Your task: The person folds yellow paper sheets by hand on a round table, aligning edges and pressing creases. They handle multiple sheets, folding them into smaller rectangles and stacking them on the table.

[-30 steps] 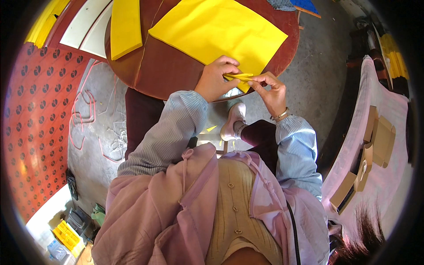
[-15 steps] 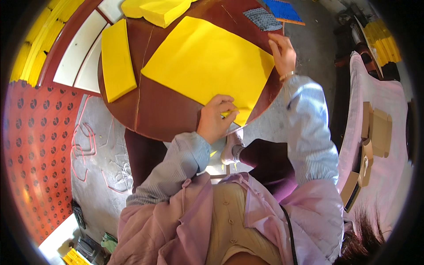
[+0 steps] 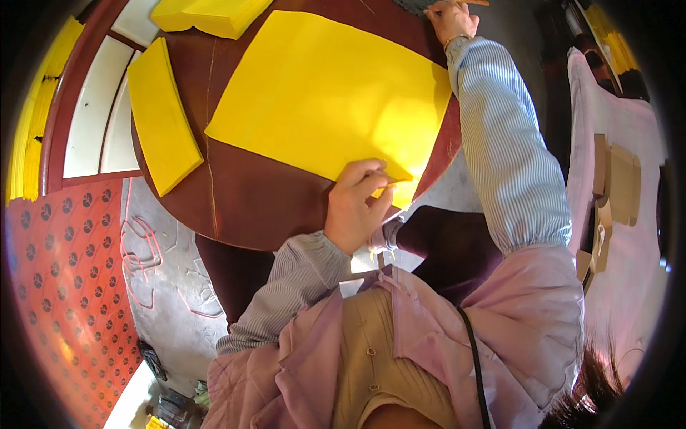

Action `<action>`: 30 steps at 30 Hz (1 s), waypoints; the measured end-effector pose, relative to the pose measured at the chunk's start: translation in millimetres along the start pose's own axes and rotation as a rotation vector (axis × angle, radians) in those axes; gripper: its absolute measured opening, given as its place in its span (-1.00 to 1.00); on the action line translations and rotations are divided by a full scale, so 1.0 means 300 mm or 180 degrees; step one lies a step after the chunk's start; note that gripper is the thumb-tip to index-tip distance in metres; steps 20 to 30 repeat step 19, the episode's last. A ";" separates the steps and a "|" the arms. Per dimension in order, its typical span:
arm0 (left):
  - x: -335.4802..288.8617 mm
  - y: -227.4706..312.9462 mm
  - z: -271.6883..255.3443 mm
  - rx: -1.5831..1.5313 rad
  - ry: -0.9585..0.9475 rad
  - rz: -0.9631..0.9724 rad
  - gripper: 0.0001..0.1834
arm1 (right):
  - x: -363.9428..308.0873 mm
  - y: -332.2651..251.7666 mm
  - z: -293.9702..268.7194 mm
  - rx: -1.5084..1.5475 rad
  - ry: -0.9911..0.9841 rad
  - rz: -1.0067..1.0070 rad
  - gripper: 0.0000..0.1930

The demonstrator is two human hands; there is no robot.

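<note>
A large yellow paper sheet point(image 3: 329, 100) lies on a round dark-brown table point(image 3: 264, 200). My left hand point(image 3: 357, 204) pinches the folded near corner of that sheet at the table's edge. My right hand point(image 3: 450, 18) is stretched far across the table to its back right rim, resting on a dark object that is mostly cut off by the picture's edge. Whether it grips that object cannot be seen.
A stack of yellow paper strips point(image 3: 161, 118) lies on the table's left part, and another yellow stack point(image 3: 211, 16) at the back. A red patterned mat point(image 3: 64, 286) covers the floor at left. A pink cloth with cardboard pieces point(image 3: 614, 186) is at right.
My right hand let go of the sheet's corner and reached far forward across the table. My left hand stayed on the folded corner. The view shifted nearer the table.
</note>
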State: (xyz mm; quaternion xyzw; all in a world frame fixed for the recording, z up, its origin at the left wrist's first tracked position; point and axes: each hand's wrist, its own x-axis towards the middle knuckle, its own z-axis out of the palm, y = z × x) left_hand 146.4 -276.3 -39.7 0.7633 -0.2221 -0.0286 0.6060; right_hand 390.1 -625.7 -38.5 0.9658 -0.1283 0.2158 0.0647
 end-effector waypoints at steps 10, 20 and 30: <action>0.010 -0.010 -0.003 0.0365 0.0129 0.0237 -0.81 | -0.779 -0.026 -0.407 0.4314 -0.0380 0.0416 -0.89; 0.006 -0.033 -0.039 0.0268 -0.0028 0.0177 -0.76 | -1.003 -0.159 -0.569 0.3451 -0.0702 -0.1437 -0.67; 0.006 -0.033 -0.039 0.0268 -0.0028 0.0177 -0.76 | -1.003 -0.159 -0.569 0.3451 -0.0702 -0.1437 -0.67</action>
